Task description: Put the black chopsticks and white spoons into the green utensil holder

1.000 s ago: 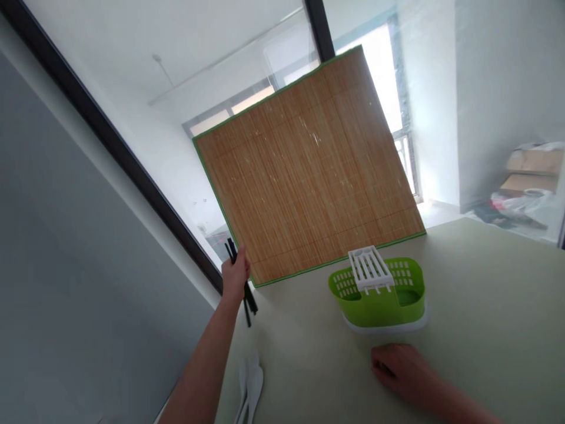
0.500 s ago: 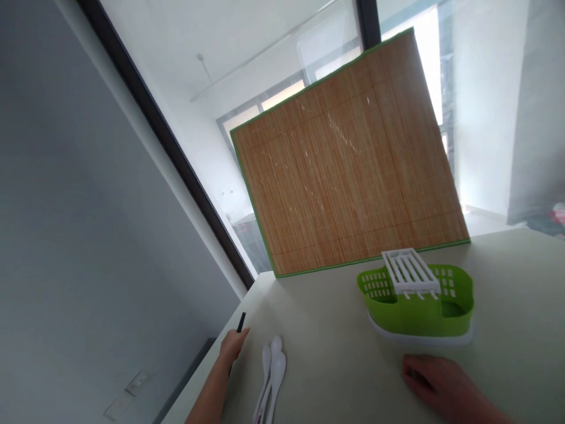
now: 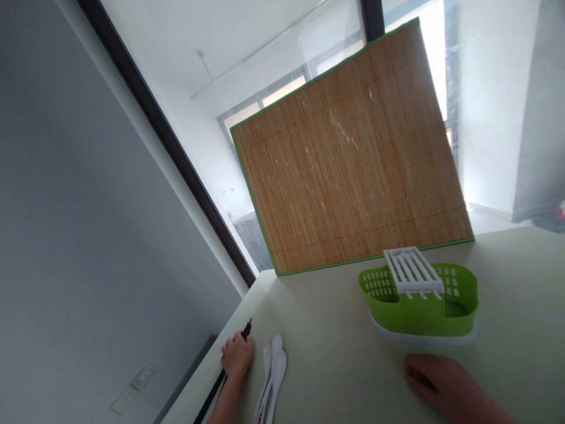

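Observation:
My left hand is closed around black chopsticks at the table's left edge. Their tips stick out past my fingers, and their other ends run down beside my forearm. To the right of that hand lie several white spoons, bowls pointing away from me. My right hand rests on the table with its fingers curled in, nothing visible in it. Just beyond it stands a green utensil basket with a white base. A white slatted rack with small hooks sits across the basket's top.
A bamboo mat with green edging leans upright at the far edge of the white table, against a glass partition. A grey wall with a switch plate runs along the left.
My left hand has turned over the chopsticks, with its knuckles now up and more of the sticks showing below it. My right hand has stayed almost still.

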Demonstrator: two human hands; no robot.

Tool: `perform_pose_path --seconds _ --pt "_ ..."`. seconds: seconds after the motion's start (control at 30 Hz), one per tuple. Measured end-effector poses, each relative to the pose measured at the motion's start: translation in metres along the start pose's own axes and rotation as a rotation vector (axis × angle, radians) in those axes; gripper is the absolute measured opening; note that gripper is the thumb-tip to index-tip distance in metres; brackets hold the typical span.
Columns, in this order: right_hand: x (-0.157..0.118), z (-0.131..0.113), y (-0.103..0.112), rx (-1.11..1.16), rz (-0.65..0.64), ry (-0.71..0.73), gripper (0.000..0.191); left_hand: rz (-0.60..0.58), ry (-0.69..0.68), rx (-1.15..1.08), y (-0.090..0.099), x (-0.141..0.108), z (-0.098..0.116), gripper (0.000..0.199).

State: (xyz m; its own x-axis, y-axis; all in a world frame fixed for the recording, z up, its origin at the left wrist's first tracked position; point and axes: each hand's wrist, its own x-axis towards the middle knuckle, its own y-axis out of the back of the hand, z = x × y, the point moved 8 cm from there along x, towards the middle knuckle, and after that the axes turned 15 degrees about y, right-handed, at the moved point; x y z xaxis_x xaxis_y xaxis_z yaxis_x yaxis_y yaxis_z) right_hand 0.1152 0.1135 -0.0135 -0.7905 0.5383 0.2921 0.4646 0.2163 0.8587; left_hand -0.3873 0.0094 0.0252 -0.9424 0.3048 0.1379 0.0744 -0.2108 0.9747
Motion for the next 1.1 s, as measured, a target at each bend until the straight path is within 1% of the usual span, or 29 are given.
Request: perform_pose_path --seconds 0.1,0.23,0.4,0.47,0.57,0.63,0.7,0.77,0.83,0.87,0.9,0.93,1.0,1.03,1.1 --pt "0.001 0.000 0.000 -0.014 -0.001 -0.006 0.017 -0.001 0.017 0.012 -0.001 -0.003 -0.002 0.053" --pt "0.002 -0.002 0.003 -0.003 0.011 0.003 0.015 -0.027 0.050 0.022 0.002 -0.002 -0.006 0.060" --pt "0.002 -0.005 0.007 -0.014 0.023 0.000 0.016 -0.072 0.079 0.072 0.007 -0.002 -0.020 0.073" --pt "0.003 -0.006 0.008 -0.021 0.024 -0.003 0.016 -0.075 0.048 0.126 0.009 -0.006 -0.025 0.074" --pt "0.002 -0.007 0.008 -0.017 0.029 0.003 0.016 -0.035 -0.042 0.223 0.015 -0.016 -0.029 0.069" --pt "0.002 -0.007 0.009 -0.014 0.035 0.001 0.016 -0.025 -0.094 0.277 0.016 -0.022 -0.029 0.063" --pt "0.002 -0.008 0.010 -0.018 0.039 -0.005 0.016 -0.003 -0.128 0.309 0.018 -0.026 -0.023 0.058" --pt "0.003 -0.009 0.012 -0.022 0.039 -0.008 0.016 0.076 -0.179 0.315 0.025 -0.033 -0.006 0.055" --pt "0.004 -0.010 0.013 -0.023 0.040 -0.008 0.017 0.170 -0.312 0.258 0.037 -0.051 0.029 0.052" --pt "0.004 -0.010 0.013 -0.021 0.037 -0.009 0.017 0.194 -0.410 0.199 0.044 -0.067 0.052 0.051" --pt "0.004 -0.010 0.014 -0.019 0.034 -0.012 0.018 0.187 -0.511 0.118 0.051 -0.087 0.076 0.049" --pt "0.004 -0.010 0.014 -0.018 0.031 -0.016 0.018 0.149 -0.614 0.020 0.057 -0.111 0.101 0.046" --pt "0.004 -0.010 0.014 -0.021 0.026 -0.024 0.017 0.064 -0.809 -0.191 0.074 -0.168 0.149 0.043" --pt "0.004 -0.010 0.014 -0.022 0.025 -0.022 0.017 0.037 -0.891 -0.281 0.084 -0.198 0.170 0.042" --pt "0.003 -0.009 0.014 -0.024 0.032 -0.015 0.016 -0.044 -1.045 -0.399 0.097 -0.256 0.207 0.041"
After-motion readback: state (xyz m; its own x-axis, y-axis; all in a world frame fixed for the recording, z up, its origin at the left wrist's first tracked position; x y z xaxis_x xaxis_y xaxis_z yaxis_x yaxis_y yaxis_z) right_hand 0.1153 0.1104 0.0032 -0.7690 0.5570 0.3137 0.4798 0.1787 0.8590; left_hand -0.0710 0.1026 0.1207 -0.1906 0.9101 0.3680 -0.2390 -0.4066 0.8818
